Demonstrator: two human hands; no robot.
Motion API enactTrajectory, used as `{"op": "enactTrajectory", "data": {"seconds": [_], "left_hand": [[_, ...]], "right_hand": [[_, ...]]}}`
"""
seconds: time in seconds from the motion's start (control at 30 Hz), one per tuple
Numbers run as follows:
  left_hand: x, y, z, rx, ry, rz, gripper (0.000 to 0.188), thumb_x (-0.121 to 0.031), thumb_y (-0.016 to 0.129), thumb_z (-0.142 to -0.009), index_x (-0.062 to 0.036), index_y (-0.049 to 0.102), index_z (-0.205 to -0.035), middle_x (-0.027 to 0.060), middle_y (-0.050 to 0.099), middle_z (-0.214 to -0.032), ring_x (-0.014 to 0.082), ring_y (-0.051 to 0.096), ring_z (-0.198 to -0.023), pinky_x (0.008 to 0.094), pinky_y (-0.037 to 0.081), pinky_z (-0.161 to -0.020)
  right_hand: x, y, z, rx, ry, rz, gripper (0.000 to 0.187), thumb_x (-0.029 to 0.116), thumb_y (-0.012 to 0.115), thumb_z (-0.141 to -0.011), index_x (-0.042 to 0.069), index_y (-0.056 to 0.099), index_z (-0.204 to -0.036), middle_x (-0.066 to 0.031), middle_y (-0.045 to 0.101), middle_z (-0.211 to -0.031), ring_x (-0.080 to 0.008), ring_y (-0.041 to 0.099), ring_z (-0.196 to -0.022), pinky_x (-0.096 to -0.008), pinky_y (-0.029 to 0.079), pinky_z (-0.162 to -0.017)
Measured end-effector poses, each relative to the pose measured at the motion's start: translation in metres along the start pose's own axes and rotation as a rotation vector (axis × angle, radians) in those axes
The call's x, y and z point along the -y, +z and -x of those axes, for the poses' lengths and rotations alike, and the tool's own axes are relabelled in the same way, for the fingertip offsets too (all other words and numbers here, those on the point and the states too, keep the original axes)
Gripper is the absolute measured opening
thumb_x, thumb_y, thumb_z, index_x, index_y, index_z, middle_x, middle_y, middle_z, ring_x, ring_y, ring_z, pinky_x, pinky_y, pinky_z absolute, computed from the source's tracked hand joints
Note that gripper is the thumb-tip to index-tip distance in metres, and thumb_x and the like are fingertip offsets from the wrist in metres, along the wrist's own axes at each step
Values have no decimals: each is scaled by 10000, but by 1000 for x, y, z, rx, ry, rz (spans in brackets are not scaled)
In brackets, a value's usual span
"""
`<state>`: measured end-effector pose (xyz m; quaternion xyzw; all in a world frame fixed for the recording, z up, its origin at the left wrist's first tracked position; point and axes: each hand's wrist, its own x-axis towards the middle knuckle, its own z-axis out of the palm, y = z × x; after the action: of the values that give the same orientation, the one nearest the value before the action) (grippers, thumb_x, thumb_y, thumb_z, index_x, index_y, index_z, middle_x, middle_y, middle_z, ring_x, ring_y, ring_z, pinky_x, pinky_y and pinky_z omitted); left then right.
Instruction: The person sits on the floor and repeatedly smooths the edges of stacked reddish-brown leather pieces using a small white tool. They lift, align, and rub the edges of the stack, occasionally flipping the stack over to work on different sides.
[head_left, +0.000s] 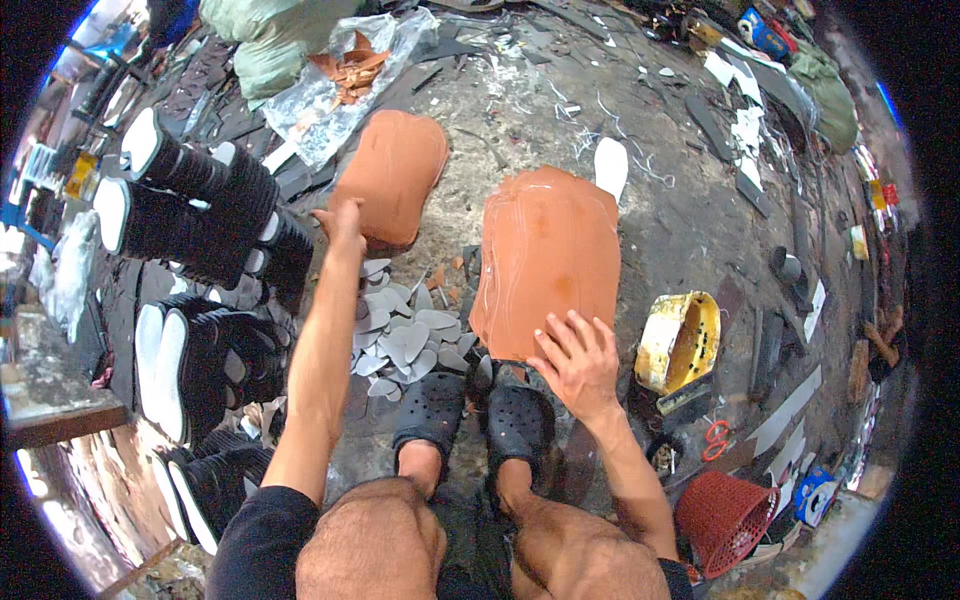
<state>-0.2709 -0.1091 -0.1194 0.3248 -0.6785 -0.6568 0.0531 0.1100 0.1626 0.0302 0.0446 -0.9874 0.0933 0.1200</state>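
Observation:
Two orange-brown sheet pieces with rounded, uneven edges lie on the floor before me. My left hand [345, 222] is at the near left edge of the smaller sheet piece [400, 165], one digit stretched out to the left; its other fingers show only in part. My right hand [580, 365] lies with spread fingers on the near right corner of the larger sheet piece [550, 250], which has pale curved lines on its top. Between my left forearm and the larger piece lies a heap of small grey rounded cutouts [405, 330]. A white sole-shaped piece [610, 168] touches the larger piece's far right edge.
Stacks of black-and-white insoles [175, 365] stand at the left. Orange scraps [355, 70] lie on a plastic sheet at the back. To the right are a yellow-rimmed container [678, 342], red-handled scissors [716, 440], a red basket [725, 522] and a hammer [880, 345].

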Motion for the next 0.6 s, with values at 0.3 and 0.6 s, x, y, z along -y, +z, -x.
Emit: {"op": "enactTrajectory", "data": {"seconds": [0.3, 0.6], "left_hand": [[-15, -38, -31, 175, -52, 274, 820, 18, 692, -733, 30, 325, -1465, 162, 597, -1196, 313, 595, -1069, 444, 502, -935], [-17, -51, 43, 163, 447, -386, 420, -134, 658, -820, 45, 620, -1198, 204, 710, -1069, 274, 689, -943, 405, 532, -829]], "right_hand": [[-55, -56, -79, -751, 541, -607, 140, 98, 596, -1005, 8, 634, -1104, -91, 678, -902, -178, 645, -705, -352, 564, -703], [-22, -161, 20, -853, 808, -1210, 387, 135, 523, -985, -61, 531, -1319, -239, 705, -1066, -312, 741, -928, -369, 666, -709]]}}
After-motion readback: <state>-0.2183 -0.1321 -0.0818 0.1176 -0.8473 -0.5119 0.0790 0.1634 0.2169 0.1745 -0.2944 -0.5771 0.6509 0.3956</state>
